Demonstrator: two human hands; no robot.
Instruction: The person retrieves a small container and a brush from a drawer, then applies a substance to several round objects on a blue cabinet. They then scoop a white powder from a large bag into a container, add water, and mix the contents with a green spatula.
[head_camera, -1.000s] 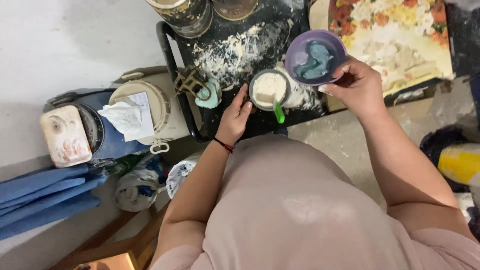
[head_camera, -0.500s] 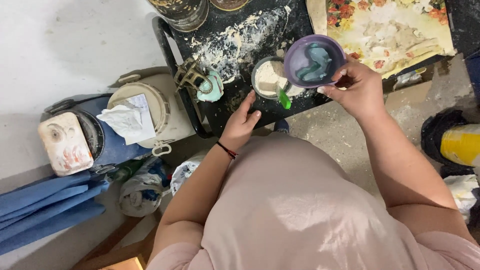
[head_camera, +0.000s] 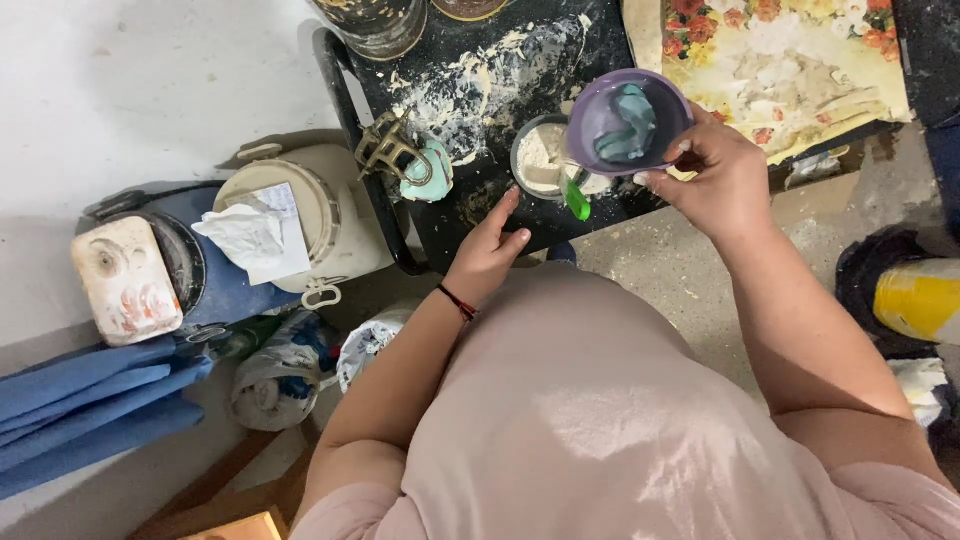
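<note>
Head view: right hand (head_camera: 722, 175) grips purple cup (head_camera: 627, 120) (tilted) above white-filled tub (head_camera: 540, 158); left hand (head_camera: 487, 252) open beside.

The scene is lit evenly and quite bright, with soft light that seems to come from above. On the pale shirt (head_camera: 600, 420) there is a mild shine, a lighter patch over the middle of the cloth, but it is not burned out. Shadows are soft: a grey one lies on the floor (head_camera: 150, 90) beside the cream container (head_camera: 290, 215), and a darker one under the front edge of the black bench (head_camera: 470, 190). The right hand (head_camera: 715, 175) and the purple cup (head_camera: 625, 120) look a little soft, perhaps from motion. The left hand (head_camera: 485, 250) is sharper. Straight lines bend slightly toward the picture edges. The corners are dimmer.
</note>
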